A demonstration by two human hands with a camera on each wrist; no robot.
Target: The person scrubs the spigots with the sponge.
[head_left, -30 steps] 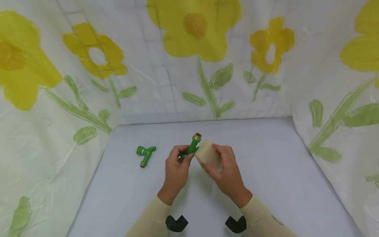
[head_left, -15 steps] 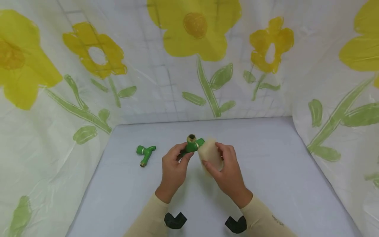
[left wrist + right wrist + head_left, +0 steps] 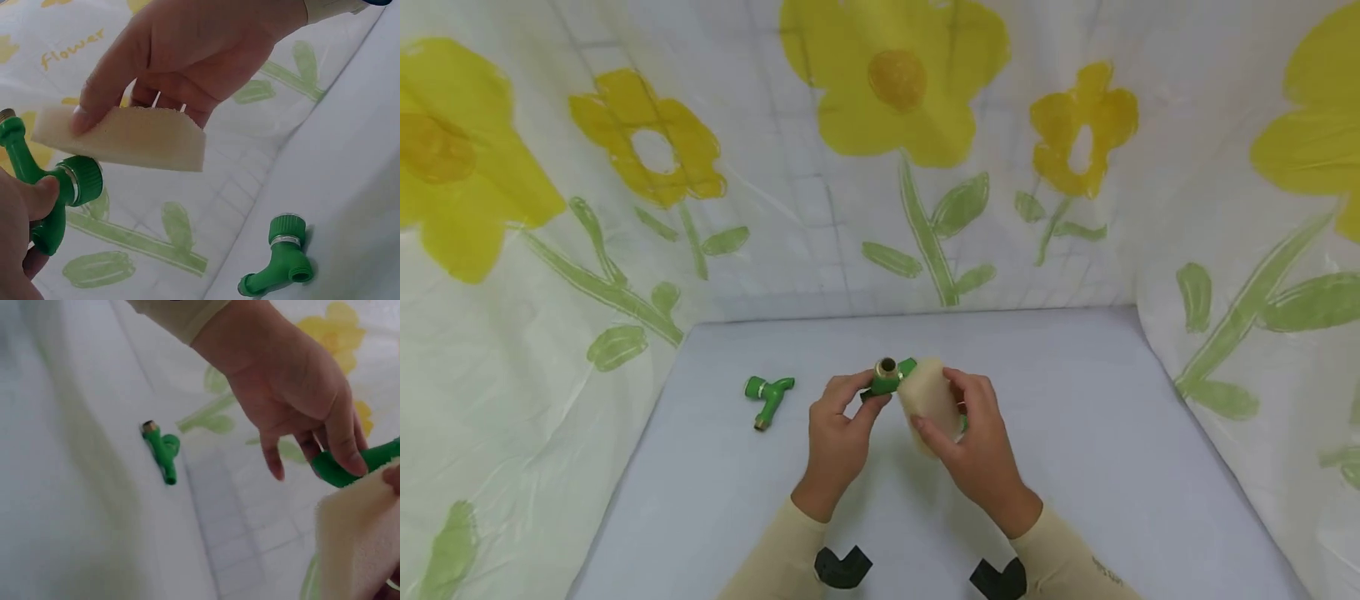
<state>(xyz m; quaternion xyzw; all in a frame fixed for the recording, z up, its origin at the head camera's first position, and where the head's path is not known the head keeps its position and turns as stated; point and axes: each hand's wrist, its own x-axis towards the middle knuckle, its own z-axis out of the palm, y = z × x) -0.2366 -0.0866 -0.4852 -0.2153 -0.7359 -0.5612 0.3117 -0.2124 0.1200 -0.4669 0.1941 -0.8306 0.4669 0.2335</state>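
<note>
My left hand (image 3: 838, 429) pinches a green plastic tap (image 3: 887, 379) with a brass threaded end, held above the table; it shows again as the tap (image 3: 59, 187) and the tap (image 3: 356, 465). My right hand (image 3: 973, 437) grips a cream sponge (image 3: 928, 398) and presses it against the tap's right side. The sponge (image 3: 122, 137) lies across the tap's ringed collar. A second green tap (image 3: 766, 393) lies on the table to the left, apart from both hands, and appears as the second tap (image 3: 281, 262) and the second tap (image 3: 161, 450).
The pale grey table (image 3: 1075, 433) is walled on three sides by a white curtain with yellow flowers (image 3: 895, 83). Two black wrist mounts (image 3: 844, 567) sit at the bottom edge of the head view.
The left hand turned the tap so its brass opening now faces up toward me. The sponge shifted with it along the tap's right side.
</note>
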